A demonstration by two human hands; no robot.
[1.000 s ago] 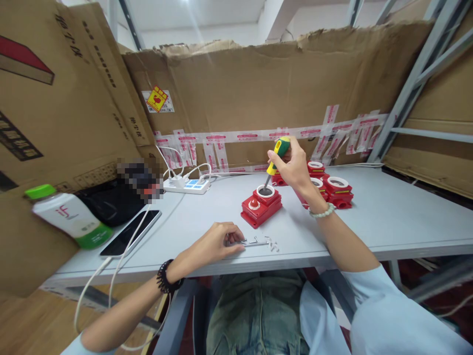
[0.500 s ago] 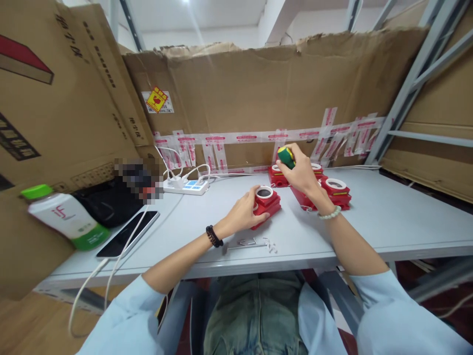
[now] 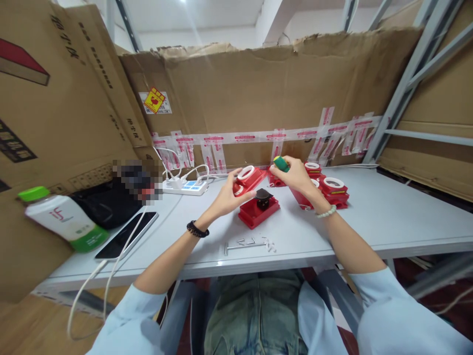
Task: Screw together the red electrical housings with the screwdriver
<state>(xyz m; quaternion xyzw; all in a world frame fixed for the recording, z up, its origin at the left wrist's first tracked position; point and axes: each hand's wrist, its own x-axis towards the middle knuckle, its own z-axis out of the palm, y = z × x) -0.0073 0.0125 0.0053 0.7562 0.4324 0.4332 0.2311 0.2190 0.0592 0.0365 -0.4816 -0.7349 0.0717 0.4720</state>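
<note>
My left hand [image 3: 228,195] grips a red cover [image 3: 254,178] with a white ring on it, tilted and raised off its base. Below it on the table sits the open red base [image 3: 258,215], with a black part [image 3: 263,197] standing inside. In my right hand [image 3: 295,173] is a screwdriver with a green and yellow handle [image 3: 281,163]; its shaft does not show. That hand hovers in front of several closed red housings [image 3: 334,190] with white rings. Near the table's front edge lie a T-shaped metal rod [image 3: 246,246], a few screws [image 3: 251,241] and small white pieces [image 3: 271,245].
At left, a white power strip [image 3: 186,186] with plugs, a phone [image 3: 127,234] on a cable, a black bag [image 3: 107,199] and a leaning bottle [image 3: 66,217] rest on the table [image 3: 388,212]. A cardboard sheet [image 3: 236,93] stands behind.
My left hand has lifted the red cover up and to the left, off its base, so the black part inside now shows. My right hand has moved slightly down and left with the screwdriver.
</note>
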